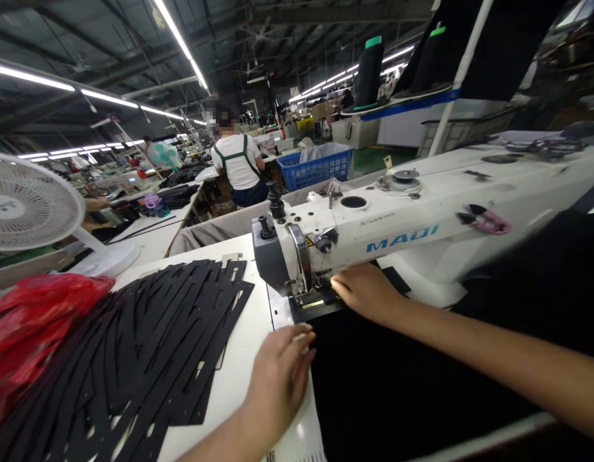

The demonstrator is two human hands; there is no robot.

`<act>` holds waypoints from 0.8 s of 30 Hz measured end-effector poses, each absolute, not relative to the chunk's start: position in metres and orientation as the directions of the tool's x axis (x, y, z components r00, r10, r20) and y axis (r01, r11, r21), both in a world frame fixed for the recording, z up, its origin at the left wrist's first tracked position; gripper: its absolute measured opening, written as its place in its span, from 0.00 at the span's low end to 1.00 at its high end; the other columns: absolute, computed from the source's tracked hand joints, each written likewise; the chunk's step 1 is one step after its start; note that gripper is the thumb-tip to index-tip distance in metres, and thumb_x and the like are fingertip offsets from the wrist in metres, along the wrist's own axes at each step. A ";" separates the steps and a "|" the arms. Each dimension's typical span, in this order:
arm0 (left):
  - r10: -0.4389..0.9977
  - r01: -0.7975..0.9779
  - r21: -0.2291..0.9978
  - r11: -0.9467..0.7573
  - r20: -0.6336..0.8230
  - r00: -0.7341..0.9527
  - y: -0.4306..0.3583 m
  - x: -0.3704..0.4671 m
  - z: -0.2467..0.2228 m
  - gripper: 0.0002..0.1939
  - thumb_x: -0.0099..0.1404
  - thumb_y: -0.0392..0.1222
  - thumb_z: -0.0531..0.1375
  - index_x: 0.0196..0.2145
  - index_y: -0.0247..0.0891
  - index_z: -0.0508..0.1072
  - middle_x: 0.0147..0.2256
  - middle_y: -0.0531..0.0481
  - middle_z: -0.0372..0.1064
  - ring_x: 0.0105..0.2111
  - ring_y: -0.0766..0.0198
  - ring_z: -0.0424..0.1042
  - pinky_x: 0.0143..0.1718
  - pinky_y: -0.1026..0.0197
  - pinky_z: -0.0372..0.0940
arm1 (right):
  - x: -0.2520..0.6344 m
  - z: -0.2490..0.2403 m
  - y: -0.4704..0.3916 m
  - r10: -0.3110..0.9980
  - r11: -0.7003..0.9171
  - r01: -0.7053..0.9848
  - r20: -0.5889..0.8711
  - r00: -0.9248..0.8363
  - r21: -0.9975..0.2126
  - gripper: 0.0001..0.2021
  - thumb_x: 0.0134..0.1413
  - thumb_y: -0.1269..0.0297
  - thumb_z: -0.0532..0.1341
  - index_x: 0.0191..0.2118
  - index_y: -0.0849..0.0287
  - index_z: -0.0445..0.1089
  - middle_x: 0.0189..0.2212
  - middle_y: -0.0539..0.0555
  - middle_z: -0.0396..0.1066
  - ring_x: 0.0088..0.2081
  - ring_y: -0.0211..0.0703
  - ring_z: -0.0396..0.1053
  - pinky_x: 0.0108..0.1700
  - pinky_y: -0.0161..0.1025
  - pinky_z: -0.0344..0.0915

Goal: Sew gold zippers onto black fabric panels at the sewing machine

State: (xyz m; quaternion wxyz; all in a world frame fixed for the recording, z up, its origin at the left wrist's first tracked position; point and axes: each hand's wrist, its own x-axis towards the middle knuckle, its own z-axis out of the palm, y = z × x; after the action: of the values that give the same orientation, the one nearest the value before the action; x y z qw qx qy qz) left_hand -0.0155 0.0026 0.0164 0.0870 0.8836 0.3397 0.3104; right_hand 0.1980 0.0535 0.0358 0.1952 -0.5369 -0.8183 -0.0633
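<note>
A white sewing machine (393, 221) stands in front of me, its needle area just above a black cloth (388, 378) that hangs over the table's right side. My right hand (366, 292) is closed beside the presser foot (304, 296), fingertips together; what they grip is hidden. A short gold ridged strip (312, 304) lies on black material just below the foot. At the cloth's left edge rests my left hand (282, 366), its fingers loosely stretched and nothing visible held in them.
Left on the white table lies a fanned pile of black strips (147, 346), beside a red plastic bag (31, 333). A white fan (31, 205) stands behind. Thread cones (368, 74) sit on a rack. A person (236, 160) is near a blue basket (316, 168).
</note>
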 end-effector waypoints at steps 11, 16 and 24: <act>0.529 0.579 0.065 -0.813 0.498 0.687 0.055 -0.020 -0.002 0.11 0.66 0.34 0.51 0.32 0.36 0.73 0.41 0.42 0.74 0.43 0.58 0.72 0.52 0.47 0.62 | 0.167 -0.009 0.031 0.755 0.613 0.758 0.447 -0.480 -0.222 0.15 0.56 0.77 0.50 0.45 0.67 0.68 0.48 0.61 0.67 0.49 0.46 0.64 0.53 0.45 0.60; 0.513 0.563 0.056 -0.825 0.494 0.702 0.053 -0.021 0.000 0.11 0.67 0.34 0.50 0.33 0.36 0.73 0.40 0.43 0.74 0.43 0.58 0.72 0.52 0.47 0.62 | 0.169 -0.006 0.030 0.761 0.608 0.760 0.441 -0.475 -0.230 0.16 0.54 0.80 0.50 0.46 0.68 0.69 0.48 0.61 0.67 0.50 0.47 0.63 0.54 0.45 0.59; 0.511 0.571 0.031 -0.820 0.490 0.707 0.059 -0.020 -0.001 0.11 0.66 0.33 0.51 0.32 0.35 0.73 0.39 0.43 0.74 0.42 0.59 0.73 0.51 0.51 0.63 | 0.168 -0.006 0.034 0.779 0.590 0.776 0.412 -0.474 -0.224 0.17 0.53 0.80 0.50 0.45 0.65 0.69 0.48 0.59 0.67 0.50 0.46 0.63 0.53 0.44 0.61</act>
State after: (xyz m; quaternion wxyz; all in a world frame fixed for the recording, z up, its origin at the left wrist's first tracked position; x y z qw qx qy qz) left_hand -0.0197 0.0595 -0.0012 -0.0615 0.9217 0.2934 0.2463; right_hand 0.1680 0.0343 -0.0061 0.2413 -0.4527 -0.8584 0.0030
